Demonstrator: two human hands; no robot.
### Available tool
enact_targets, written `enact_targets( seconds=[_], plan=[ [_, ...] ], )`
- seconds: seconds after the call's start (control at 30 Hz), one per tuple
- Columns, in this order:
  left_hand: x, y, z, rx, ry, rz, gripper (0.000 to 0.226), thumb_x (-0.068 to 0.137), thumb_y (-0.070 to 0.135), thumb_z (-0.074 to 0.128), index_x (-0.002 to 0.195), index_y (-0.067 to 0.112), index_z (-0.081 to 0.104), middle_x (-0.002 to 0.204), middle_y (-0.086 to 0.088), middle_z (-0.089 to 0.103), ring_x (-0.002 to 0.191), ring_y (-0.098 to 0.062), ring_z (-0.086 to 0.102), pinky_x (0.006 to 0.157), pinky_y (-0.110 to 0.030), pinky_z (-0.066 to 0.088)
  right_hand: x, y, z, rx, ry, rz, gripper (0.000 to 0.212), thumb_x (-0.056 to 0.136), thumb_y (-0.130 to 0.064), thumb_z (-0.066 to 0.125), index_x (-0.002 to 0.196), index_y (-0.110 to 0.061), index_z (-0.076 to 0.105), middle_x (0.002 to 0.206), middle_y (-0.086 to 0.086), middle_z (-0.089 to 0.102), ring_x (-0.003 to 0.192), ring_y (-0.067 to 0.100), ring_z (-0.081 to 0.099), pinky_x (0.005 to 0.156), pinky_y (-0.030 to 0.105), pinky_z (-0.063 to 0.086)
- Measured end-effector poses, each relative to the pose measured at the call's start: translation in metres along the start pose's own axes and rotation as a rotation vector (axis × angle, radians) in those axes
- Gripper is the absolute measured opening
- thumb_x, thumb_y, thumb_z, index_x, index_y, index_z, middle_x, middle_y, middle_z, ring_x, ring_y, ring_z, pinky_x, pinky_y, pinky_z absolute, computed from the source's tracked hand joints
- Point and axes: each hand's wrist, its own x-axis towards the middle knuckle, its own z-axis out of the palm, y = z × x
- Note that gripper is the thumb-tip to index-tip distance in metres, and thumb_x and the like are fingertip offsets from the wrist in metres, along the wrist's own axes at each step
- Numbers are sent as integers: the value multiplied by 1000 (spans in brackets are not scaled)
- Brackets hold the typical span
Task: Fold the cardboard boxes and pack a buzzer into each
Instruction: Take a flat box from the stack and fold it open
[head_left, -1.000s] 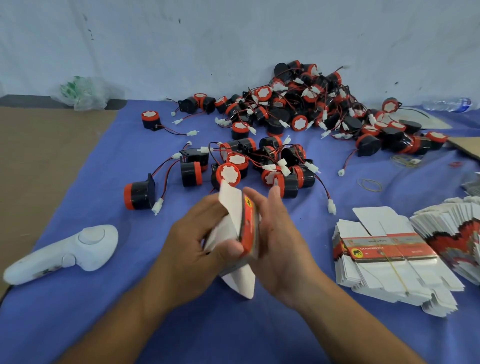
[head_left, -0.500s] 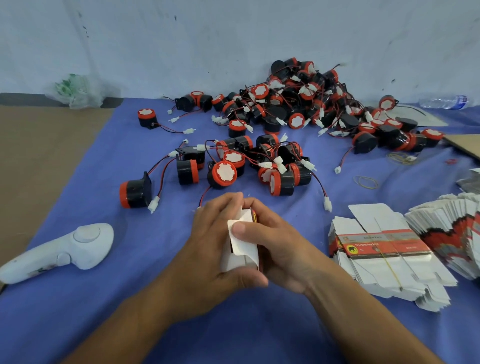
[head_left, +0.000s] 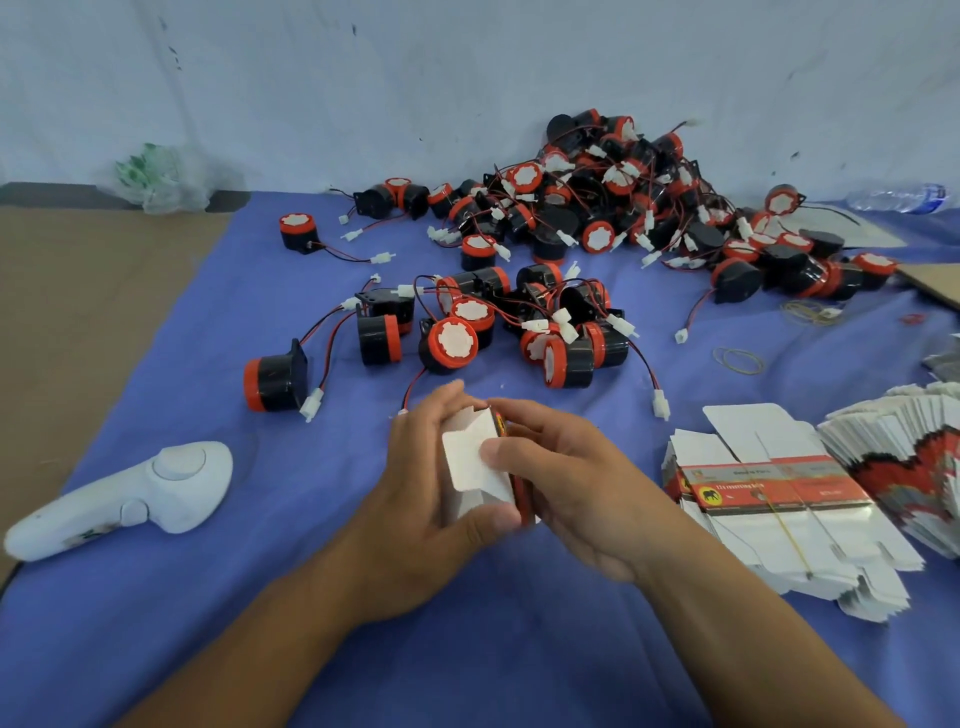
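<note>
A small white cardboard box (head_left: 475, 457) with a red printed side is held between both hands over the blue cloth (head_left: 311, 597). My left hand (head_left: 421, 499) wraps around its left side, thumb under its near end. My right hand (head_left: 566, 483) grips the right side, and its thumb presses a white flap down on top. Black and red buzzers (head_left: 452, 345) with wires lie scattered just beyond the hands, and a large pile of buzzers (head_left: 623, 202) sits further back. A banded stack of flat boxes (head_left: 769, 499) lies to the right.
A white handheld controller (head_left: 130, 493) lies on the cloth at the left. More flat boxes (head_left: 914, 457) are fanned out at the far right. Rubber bands (head_left: 737, 359) lie on the cloth. A clear plastic bag (head_left: 161, 179) sits against the wall. Brown cardboard (head_left: 78, 306) covers the left.
The box went from flat and upright to opened and lowered toward the cloth. Both hands closed around it, and the right thumb folded a white flap over its top.
</note>
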Motion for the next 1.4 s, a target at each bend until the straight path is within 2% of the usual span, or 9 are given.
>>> enact_targets(
  seconds=[0.13,0.2,0.3,0.43,0.6,0.83,1.03,1.23,1.4],
  plan=[
    [4,1,2,72,104,-40,74,65,71,69,125,44,37,127,25,42,119,-6,48,92,-10,39,2,6,3,-114,43,6,42,85,-33,68,123,-17,62,112,12,68,102,21,66,85,37,55],
    [5,4,4,132,138,36,73,66,65,71,127,34,46,128,21,47,120,-7,47,94,-9,37,3,8,5,-163,77,34,49,79,-35,73,124,-22,60,116,7,69,110,20,67,91,41,57],
    [5,8,6,136,157,66,79,65,61,74,128,16,57,133,6,48,126,-13,46,102,-17,39,3,9,4,-131,66,58,51,76,-22,72,125,-19,58,116,11,68,108,28,68,86,47,59],
    [4,11,0,30,114,76,81,58,60,79,129,30,52,140,9,43,133,-19,41,105,-19,37,2,5,5,66,-6,43,41,81,-7,65,122,-11,60,104,10,69,93,23,69,68,32,55],
    [1,8,-6,-86,95,3,94,62,45,85,141,26,37,138,9,46,126,-18,51,95,-32,51,2,4,5,151,-59,33,43,80,-8,62,123,-12,63,101,8,68,95,24,65,70,33,53],
    [2,15,-10,-12,139,89,77,61,45,83,126,32,43,119,18,54,109,-9,59,81,-10,46,2,7,7,137,-82,-4,46,82,-8,58,127,-16,60,103,11,62,98,27,60,72,34,51],
    [1,15,-13,3,117,169,78,63,40,82,128,17,45,122,15,52,111,-12,58,87,-14,45,2,10,9,113,-25,-11,61,79,-13,58,140,-19,50,104,6,63,101,24,59,75,33,50],
    [2,13,-14,-7,121,161,77,64,40,81,128,16,46,120,12,53,108,-16,59,84,-19,49,1,9,7,86,-18,-6,46,82,-22,61,124,-40,61,102,-3,66,96,13,62,78,30,50],
    [1,12,-13,2,120,166,72,67,37,79,128,19,45,119,7,52,107,-21,57,83,-24,51,1,17,2,-41,-21,12,92,79,-50,71,156,-37,23,137,-15,58,125,7,57,95,29,48]
  ],
)
